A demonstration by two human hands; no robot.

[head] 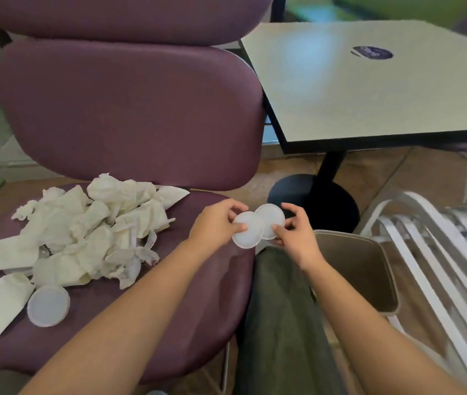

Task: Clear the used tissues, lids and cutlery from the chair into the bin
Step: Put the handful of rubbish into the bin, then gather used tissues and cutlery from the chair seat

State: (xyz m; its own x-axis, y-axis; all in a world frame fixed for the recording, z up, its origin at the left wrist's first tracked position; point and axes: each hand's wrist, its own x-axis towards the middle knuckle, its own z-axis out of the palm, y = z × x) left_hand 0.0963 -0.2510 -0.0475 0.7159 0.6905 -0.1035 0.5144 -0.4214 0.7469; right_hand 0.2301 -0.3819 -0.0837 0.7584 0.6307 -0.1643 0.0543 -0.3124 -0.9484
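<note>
Left hand (218, 223) and right hand (295, 232) each pinch a lid (248, 233), lids overlapping between them, bin (369, 269) beneath right wrist.

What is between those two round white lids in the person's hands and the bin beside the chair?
Nothing visible. The left hand and right hand pinch the two overlapping round white plastic lids at the purple padded chair seat's right edge. The brown bin stands open just right of them, beyond a grey-trousered leg.
</note>
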